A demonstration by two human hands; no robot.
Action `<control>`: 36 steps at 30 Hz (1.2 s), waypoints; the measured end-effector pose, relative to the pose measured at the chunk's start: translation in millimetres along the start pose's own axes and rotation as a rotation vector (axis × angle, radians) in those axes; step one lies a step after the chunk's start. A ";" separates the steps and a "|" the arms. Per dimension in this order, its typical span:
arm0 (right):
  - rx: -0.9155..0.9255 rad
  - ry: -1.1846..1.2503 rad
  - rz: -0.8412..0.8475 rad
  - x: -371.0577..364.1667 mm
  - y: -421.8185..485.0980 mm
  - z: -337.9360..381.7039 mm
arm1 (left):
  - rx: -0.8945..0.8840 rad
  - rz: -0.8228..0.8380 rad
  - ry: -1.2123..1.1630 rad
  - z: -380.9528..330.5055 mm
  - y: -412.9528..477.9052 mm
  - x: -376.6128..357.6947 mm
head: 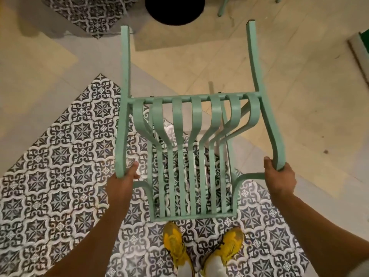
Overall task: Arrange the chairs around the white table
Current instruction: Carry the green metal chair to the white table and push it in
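A mint-green metal chair (196,136) with curved slats fills the middle of the view, tipped so two of its legs point away from me. My left hand (127,176) is closed around the chair's left frame bar. At the right frame bar, my right hand (279,176) grips its lower curved end. The chair appears lifted off the floor. No white table top is visible.
Patterned black-and-white tiles (60,166) cover the floor under me, with beige floor (289,106) to the right. A round black base (174,9) sits at the top. Another green chair leg (222,7) shows top right. My yellow shoes (203,248) stand below the chair.
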State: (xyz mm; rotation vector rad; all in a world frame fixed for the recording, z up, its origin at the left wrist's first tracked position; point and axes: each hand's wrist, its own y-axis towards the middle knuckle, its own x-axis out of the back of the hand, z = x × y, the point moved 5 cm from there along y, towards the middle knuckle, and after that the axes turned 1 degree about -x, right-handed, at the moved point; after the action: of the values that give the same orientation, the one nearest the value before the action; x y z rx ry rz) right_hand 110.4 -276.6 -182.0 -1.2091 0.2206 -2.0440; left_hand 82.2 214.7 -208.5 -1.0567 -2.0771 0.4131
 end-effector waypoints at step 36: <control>-0.033 -0.088 -0.091 93.1 -57.2 115.0 | -0.015 -0.263 0.123 -135.3 -76.6 92.3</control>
State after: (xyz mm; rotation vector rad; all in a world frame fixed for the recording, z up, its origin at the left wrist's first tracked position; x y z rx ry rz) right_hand 148.6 -273.9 -28.1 -1.3487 0.1602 -2.0663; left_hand 106.8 234.9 -30.5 -0.7825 -2.0755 0.1966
